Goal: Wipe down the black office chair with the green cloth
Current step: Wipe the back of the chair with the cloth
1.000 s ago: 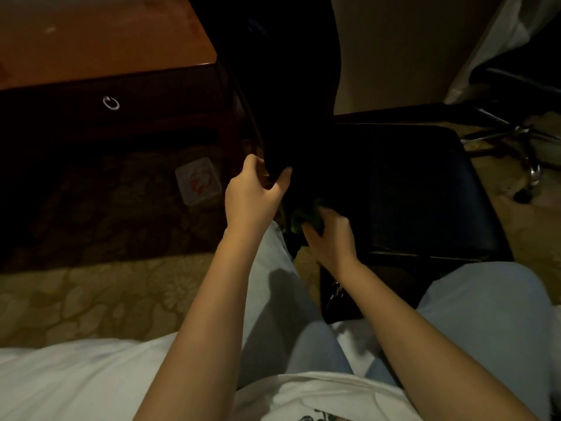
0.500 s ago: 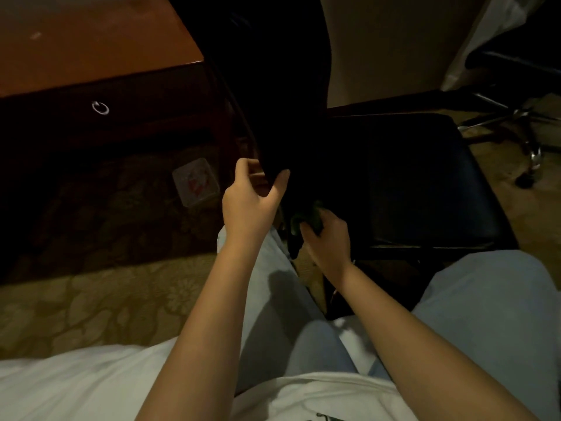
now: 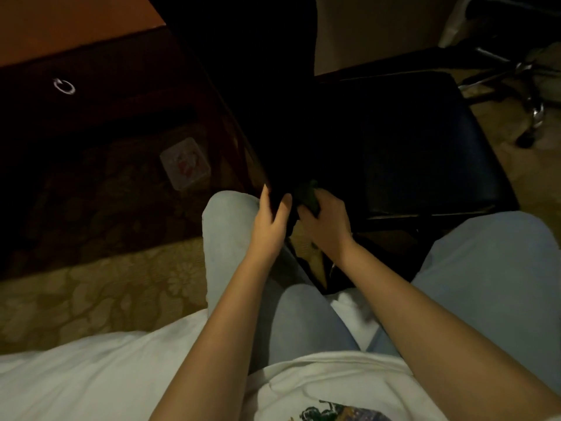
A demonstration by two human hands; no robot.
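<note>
my left hand (image 3: 270, 221) grips the chair (image 3: 425, 141) by its back edge, right hand (image 3: 328, 221) clenched round the green cloth (image 3: 308, 194); brace firm, rub short strokes.

The black office chair (image 3: 425, 147) filled the centre and right of the frame. Its backrest rose as a dark wall through top centre and closed passage there. The wooden desk (image 3: 76, 34) blocked the upper left, leaving only a narrow slot beside the backrest. At centre frame the left hand (image 3: 268, 226) gripped the backrest's lower edge and the right hand (image 3: 326, 221) held the green cloth (image 3: 308, 196) there, both crowded between the person's legs (image 3: 227, 232). Open carpet (image 3: 106, 287) lay at lower left, with a small packet (image 3: 185, 164) near the desk. The seat top offered free reach. A second chair's chrome base (image 3: 531, 107) occupied the far upper right.
</note>
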